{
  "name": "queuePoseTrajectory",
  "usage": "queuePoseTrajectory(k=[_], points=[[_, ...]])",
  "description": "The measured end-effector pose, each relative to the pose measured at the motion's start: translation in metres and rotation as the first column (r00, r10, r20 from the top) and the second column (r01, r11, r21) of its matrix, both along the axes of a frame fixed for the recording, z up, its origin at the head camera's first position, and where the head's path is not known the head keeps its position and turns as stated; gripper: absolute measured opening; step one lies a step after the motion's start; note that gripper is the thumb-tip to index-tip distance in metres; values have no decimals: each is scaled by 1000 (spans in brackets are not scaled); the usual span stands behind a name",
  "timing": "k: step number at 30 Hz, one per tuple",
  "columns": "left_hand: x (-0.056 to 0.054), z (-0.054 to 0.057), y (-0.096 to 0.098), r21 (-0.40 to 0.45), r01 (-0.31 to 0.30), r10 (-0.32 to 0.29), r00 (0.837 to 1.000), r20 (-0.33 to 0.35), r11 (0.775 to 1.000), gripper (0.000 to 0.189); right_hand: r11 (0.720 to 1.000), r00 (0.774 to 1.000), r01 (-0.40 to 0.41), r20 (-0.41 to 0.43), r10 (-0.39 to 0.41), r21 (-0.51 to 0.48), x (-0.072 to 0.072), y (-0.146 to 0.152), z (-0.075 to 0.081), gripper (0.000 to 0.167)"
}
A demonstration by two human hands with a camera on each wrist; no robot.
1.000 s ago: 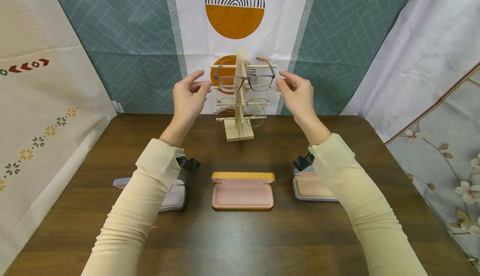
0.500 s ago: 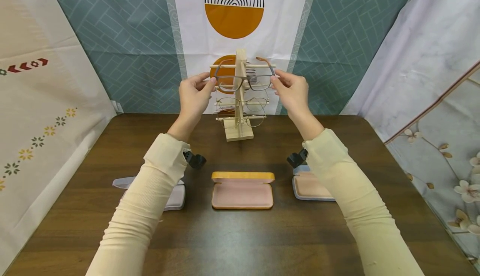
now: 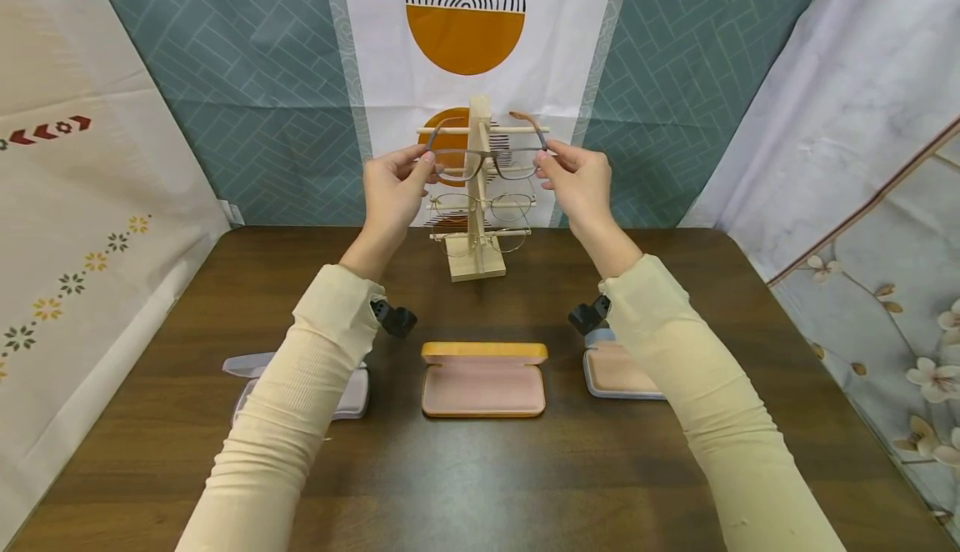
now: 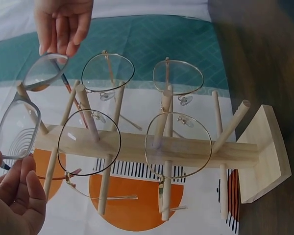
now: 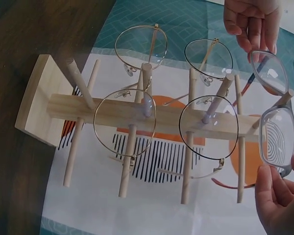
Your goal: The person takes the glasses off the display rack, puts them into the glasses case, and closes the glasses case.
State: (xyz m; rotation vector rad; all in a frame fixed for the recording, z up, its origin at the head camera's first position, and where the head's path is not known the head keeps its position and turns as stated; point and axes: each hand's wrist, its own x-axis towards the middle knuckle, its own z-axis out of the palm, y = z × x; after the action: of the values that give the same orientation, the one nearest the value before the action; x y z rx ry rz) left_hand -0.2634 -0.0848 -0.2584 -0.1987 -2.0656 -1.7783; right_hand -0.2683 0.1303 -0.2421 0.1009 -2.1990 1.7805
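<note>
A pair of grey-framed glasses (image 3: 517,150) with brown temple tips sits at the top peg level of a wooden display stand (image 3: 477,267). My left hand (image 3: 395,193) pinches its left end between thumb and fingers. At the opposite end, my right hand (image 3: 585,189) pinches the frame by the hinge, also seen in the right wrist view with the grey rim (image 5: 262,142) beside the fingers. Lower on the stand hang two thin wire-framed glasses, one with a dark rim (image 4: 58,147) and one with a gold rim (image 4: 146,147).
On the brown table (image 3: 480,485) lie three opened glasses cases: a yellow one (image 3: 485,352) with pink lining in the middle, a pale lilac one (image 3: 352,393) partly behind the left sleeve, and a blue one (image 3: 618,368) partly behind the right sleeve. Patterned cloths hang behind.
Both hands have moved inward from beside the grey-framed glasses and taken hold of its two ends. The glasses remain at the top of the stand.
</note>
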Motion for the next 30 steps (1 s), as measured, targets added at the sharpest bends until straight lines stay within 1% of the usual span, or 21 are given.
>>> queuePoseTrajectory(k=[4,7,11,17,20,25,30], points=[[0,0,0,29,11,-11,1000,8,1000,31,999,1000,-6,-8,6,-44,-2,-1,-1,36],[0,0,0,34,20,-21,1000,11,999,33,999,1000,6,-15,-7,-39,-2,-1,-1,36],[-1,0,0,20,28,-28,1000,-6,999,35,1000,999,25,-40,-25,-20,-2,-2,-2,36],[0,1,0,-4,26,-27,999,-39,1000,37,999,996,36,-80,-37,-18,-1,-2,-2,37],[2,1,0,-12,28,-28,999,-45,1000,37,999,995,34,-93,-36,-17,1,-1,-2,38],[6,1,0,-41,25,-28,996,-85,999,37,1000,995,21,-102,-22,-11,4,0,-1,38],[9,1,0,-59,26,-32,994,-103,998,36,1000,993,10,-114,-11,-7,7,2,-2,38]])
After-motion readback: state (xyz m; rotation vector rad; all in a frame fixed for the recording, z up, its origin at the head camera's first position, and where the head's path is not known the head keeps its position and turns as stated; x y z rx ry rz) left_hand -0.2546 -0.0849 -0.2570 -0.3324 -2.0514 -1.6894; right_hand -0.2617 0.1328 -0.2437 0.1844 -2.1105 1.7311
